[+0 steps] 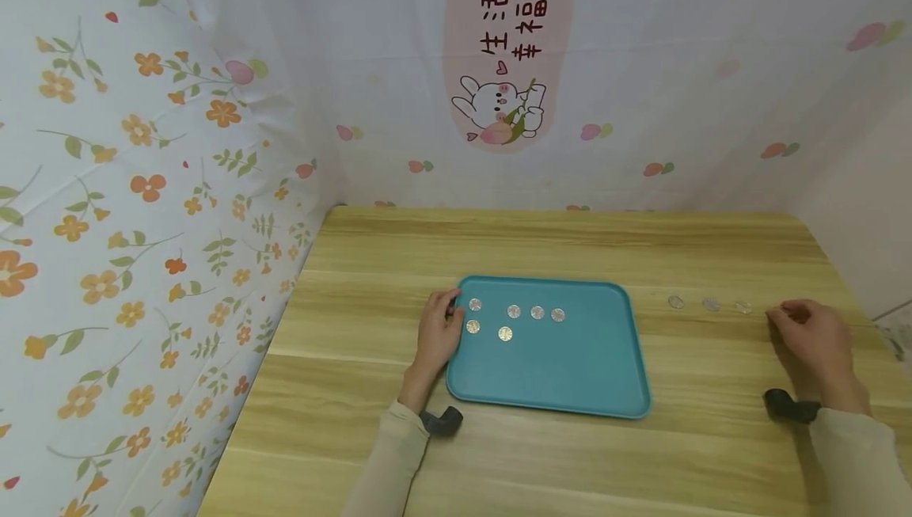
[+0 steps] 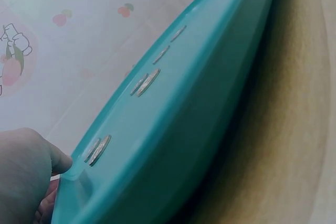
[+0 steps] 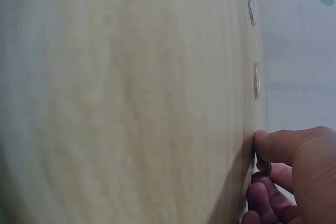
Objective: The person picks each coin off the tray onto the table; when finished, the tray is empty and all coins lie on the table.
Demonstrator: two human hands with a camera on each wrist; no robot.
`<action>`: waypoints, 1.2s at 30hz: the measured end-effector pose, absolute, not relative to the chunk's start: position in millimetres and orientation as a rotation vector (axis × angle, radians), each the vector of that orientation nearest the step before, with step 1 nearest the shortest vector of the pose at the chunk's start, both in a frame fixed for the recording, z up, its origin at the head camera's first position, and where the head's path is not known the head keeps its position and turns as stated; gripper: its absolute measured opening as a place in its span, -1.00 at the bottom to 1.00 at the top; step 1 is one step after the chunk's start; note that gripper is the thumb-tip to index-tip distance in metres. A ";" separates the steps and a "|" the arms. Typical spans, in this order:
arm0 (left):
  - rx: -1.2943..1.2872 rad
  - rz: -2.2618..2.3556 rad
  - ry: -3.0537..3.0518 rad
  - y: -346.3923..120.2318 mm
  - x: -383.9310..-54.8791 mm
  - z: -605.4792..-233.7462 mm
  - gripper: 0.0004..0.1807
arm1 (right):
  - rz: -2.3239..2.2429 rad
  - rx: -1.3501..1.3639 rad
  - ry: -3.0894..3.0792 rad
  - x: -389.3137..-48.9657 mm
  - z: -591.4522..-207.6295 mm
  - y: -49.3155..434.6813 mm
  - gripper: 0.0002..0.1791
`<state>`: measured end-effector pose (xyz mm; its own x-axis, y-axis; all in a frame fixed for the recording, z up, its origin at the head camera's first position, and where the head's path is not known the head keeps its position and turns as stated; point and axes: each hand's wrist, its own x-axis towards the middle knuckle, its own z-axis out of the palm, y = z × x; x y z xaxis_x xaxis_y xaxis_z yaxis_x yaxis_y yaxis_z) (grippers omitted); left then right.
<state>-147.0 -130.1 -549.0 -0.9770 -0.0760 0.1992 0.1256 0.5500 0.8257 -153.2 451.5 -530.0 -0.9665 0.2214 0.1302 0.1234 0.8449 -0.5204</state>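
My left hand grips the left rim of a teal tray, thumb over the edge and fingers curled at its outer side. Several coins lie flat in the tray: a silver row along the back, including one coin, and two gold-toned ones, one of them a coin nearer the front. Off to the right, my right hand is down at the tabletop, its thumb and fingers pinching a coin that they partly cover. Three more coins, the nearest a pale coin, lie in a line left of that hand.
Light wood-grain table carries everything. A white cloth with a printed rabbit hangs behind it, and a flowered cloth along the left side. Dark bands circle both wrists.
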 end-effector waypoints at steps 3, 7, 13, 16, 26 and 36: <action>-0.043 -1.404 -2.575 -130.0 -147.4 -550.2 -0.62 | 0.814 -0.312 -2.850 -153.3 -529.6 452.3 -0.51; -0.052 -1.395 -2.570 -130.4 -148.0 -551.4 -0.62 | 0.863 -0.329 -2.834 -154.1 -529.6 452.1 -0.50; -0.053 -1.393 -2.569 -131.5 -146.3 -551.7 -0.62 | 0.879 -0.314 -2.797 -152.8 -532.5 449.2 -0.54; -0.058 -1.387 -2.567 -131.7 -144.4 -551.9 -0.62 | 0.879 -0.328 -2.791 -150.9 -534.5 448.4 -0.55; -0.035 -1.394 -2.589 -129.0 -143.7 -551.4 -0.61 | 0.862 -0.372 -2.758 -149.3 -539.0 447.0 -0.56; -0.063 -1.372 -2.570 -129.6 -147.1 -550.6 -0.62 | 0.852 -0.341 -2.721 -154.9 -538.5 448.1 -0.57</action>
<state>-147.1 -129.6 -550.6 -0.9733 -0.0684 0.2193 0.1442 0.5611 0.8151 -154.9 448.1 -538.5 -0.9362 0.2999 0.1833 0.1418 0.7994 -0.5838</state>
